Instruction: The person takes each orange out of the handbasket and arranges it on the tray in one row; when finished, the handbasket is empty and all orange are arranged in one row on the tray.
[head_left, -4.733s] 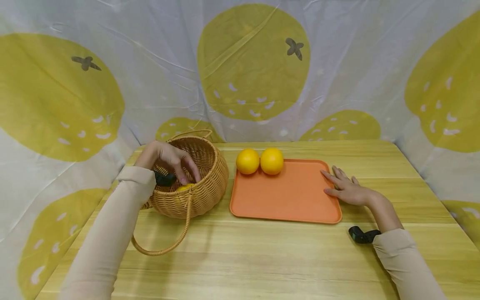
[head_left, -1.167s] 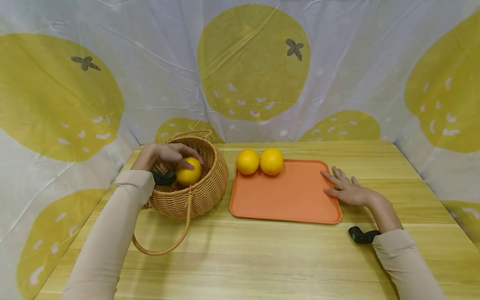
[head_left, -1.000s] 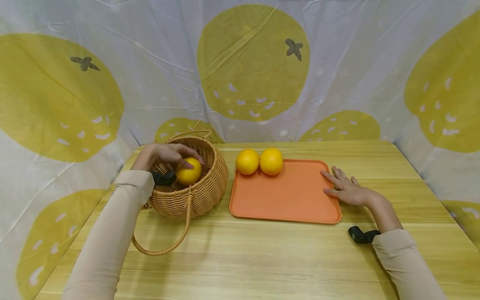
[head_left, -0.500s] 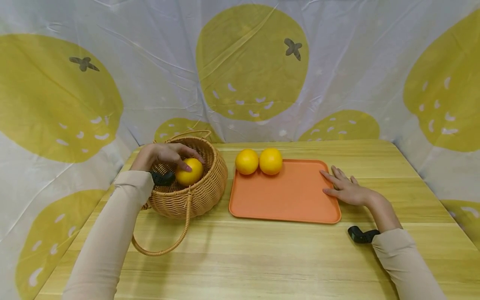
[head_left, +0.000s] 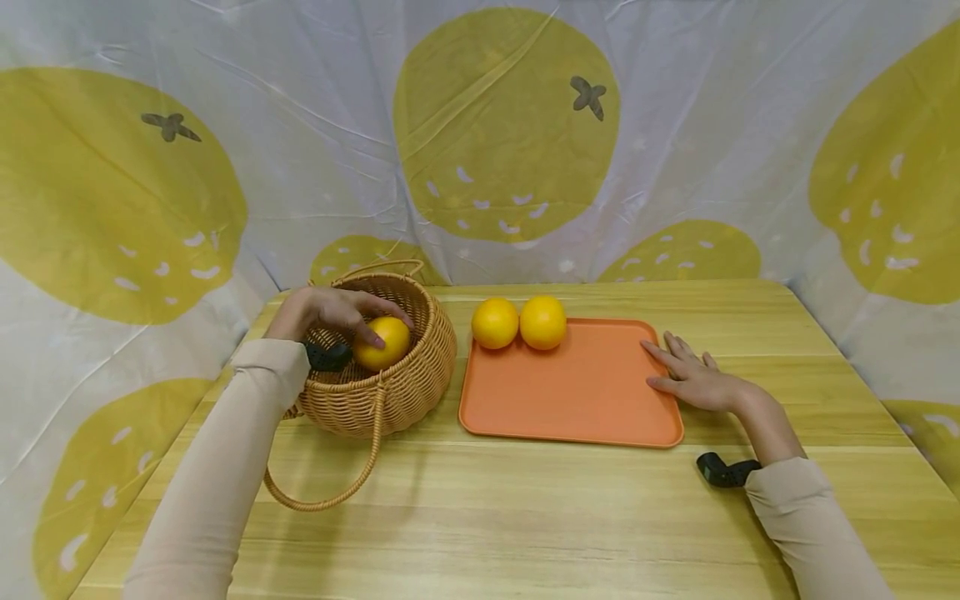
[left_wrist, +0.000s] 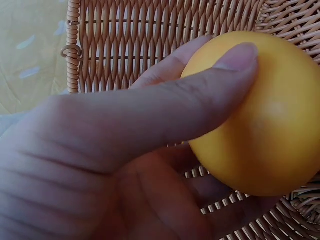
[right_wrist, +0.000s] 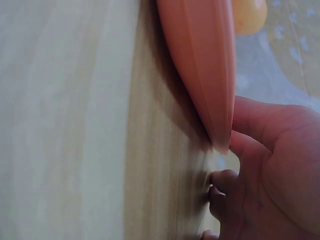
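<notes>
Inside the mouth of the wicker basket [head_left: 405,400], my left hand [head_left: 333,310] grips an orange [head_left: 384,343]. The left wrist view shows the thumb lying across the orange [left_wrist: 270,115], with fingers curled behind and beneath it. At the right end of the coral tray [head_left: 570,400], my right hand [head_left: 697,379] lies with spread, fairly straight fingers. Its thumb and a finger touch the tray's rim, while other fingers rest on the table. Two more oranges, a left one [head_left: 495,323] and a right one [head_left: 543,322], sit side by side at the tray's back left corner.
One basket handle [head_left: 322,505] hangs down over the wooden table [head_left: 525,517] in front; another stands at the back. A cloth [head_left: 300,150] printed with yellow fruit surrounds the table. The tray lies just right of the basket.
Since the oldest frame, my left hand has lifted the orange from low in the basket up to its mouth. Lately the orange has shifted slightly right. My right hand has stayed put.
</notes>
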